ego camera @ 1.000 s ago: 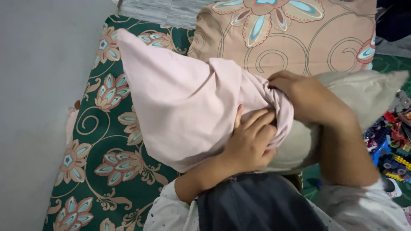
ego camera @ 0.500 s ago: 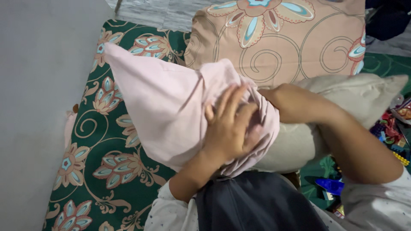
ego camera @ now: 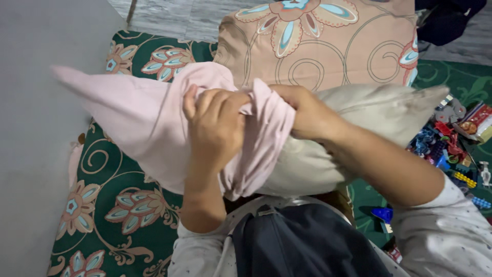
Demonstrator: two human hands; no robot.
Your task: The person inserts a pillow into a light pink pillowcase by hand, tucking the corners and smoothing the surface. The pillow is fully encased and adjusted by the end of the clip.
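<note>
A green mattress (ego camera: 128, 205) with a woven look and a curling pattern of pink and blue flowers fills the lower left, lying against a plain grey wall (ego camera: 36, 128). Behind the hands a large tan pillow (ego camera: 328, 46), smooth and plump, carries big blue-petalled flowers and thin spiral lines. In front of it, held over the person's lap, is a beige pillow (ego camera: 369, 118), soft and slightly creased, its far corner pulled to a point at the right. A pale pink cover (ego camera: 133, 118) of thin matte cloth wraps the left end of that pillow; its loose end tapers to a limp point toward the wall, while its open edge is bunched into thick folds across the pillow's middle. The left hand (ego camera: 218, 128) is clenched on the bunched pink cloth from above, fingers curled over the folds and knuckles up. The right hand (ego camera: 302, 115) grips the same gathered edge just beside it, thumb and fingers closed on the cloth where it meets the beige pillow. Both wrists come out of white sleeves (ego camera: 441, 231) with fine speckles, and a dark garment (ego camera: 302, 241) lies between them at the bottom. To the right, small bright plastic bricks (ego camera: 451, 149) lie scattered on a green rug (ego camera: 461, 82).
</note>
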